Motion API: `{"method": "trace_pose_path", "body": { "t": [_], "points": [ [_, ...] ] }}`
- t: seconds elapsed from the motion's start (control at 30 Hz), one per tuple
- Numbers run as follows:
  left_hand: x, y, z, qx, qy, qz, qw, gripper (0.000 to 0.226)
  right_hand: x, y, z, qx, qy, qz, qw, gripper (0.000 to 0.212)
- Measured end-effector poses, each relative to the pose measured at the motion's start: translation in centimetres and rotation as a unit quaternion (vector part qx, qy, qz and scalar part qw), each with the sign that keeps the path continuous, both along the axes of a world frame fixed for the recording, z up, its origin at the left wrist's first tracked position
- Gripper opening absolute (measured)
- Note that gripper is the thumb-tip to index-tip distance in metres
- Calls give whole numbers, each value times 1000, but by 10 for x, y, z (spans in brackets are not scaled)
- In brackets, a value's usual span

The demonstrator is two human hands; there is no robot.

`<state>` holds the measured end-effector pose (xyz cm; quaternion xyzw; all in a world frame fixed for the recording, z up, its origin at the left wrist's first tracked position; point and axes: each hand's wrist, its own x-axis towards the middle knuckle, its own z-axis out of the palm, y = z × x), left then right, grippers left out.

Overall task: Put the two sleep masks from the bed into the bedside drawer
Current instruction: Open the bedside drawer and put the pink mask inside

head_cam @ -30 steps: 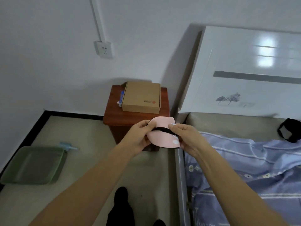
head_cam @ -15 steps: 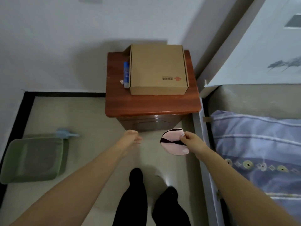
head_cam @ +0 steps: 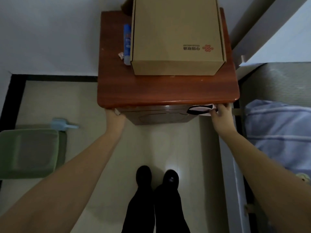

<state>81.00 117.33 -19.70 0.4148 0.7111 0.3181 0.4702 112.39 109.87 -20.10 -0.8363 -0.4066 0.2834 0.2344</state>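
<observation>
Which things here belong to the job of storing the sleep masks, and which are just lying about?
Belong to the job:
pink mask in the right hand
drawer, shut
left hand at the drawer's corner

Lying about:
box
blue tube
green tray
blue scoop

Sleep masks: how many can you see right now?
1. The pink sleep mask is in the right hand, at the nightstand's front right corner. The second mask isn't in view; most of the bed is out of frame.
</observation>
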Motion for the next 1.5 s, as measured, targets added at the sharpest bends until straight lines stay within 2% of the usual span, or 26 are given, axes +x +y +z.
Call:
{"method": "trace_pose_path", "body": {
  "t": [0.1,0.2,0.33,0.5,0.6,0.7,0.87,1.0,1.1,1.2,1.27,1.33,1.37,1.43,1.5],
  "points": [
    [-4,4,-4,-19,6,19,1000,57,13,-2,1,5,-17,29,999,29],
    [-7,3,-10,-9,48,0,999,57,18,-3,-1,8,-13,48,999,33],
    [-9,-4,-17,30,94,-16,995,57,15,-10,-4,28,-13,50,998,22],
    [-16,-27,-22,27,91,-37,995,53,12,-33,-7,32,5,59,998,20],
    [-14,-22,-19,22,54,-29,998,57,11,-28,-5,39,22,51,998,23],
    [-10,-13,-13,33,34,-23,999,49,9,-17,-2,34,29,30,999,28],
    [-29,-53,-15,43,138,-69,987,19,8,-54,0,-2,30,36,999,21],
    [-49,-78,-23,28,238,-162,957,17,4,-97,-14,-34,0,55,998,21],
    [-48,-82,-34,16,249,-184,951,17,1,-106,-28,-27,17,42,999,28],
    [-44,-85,-47,30,238,-149,959,20,-1,-108,-39,0,2,31,1000,35],
    [-43,-86,-50,38,236,-141,961,20,-3,-109,-42,4,-8,31,999,32],
    [-43,-85,-45,17,235,-155,960,13,-6,-106,-36,-43,-21,48,998,24],
    [-42,-86,-39,6,234,-159,959,18,-8,-104,-28,-90,-30,75,993,21],
    [-38,-93,-21,36,252,-164,953,45,-15,-97,-2,-171,-9,134,976,17],
    [-25,-106,5,113,248,-172,947,57,-28,-87,30,-178,113,125,970,13]
  ]
}}
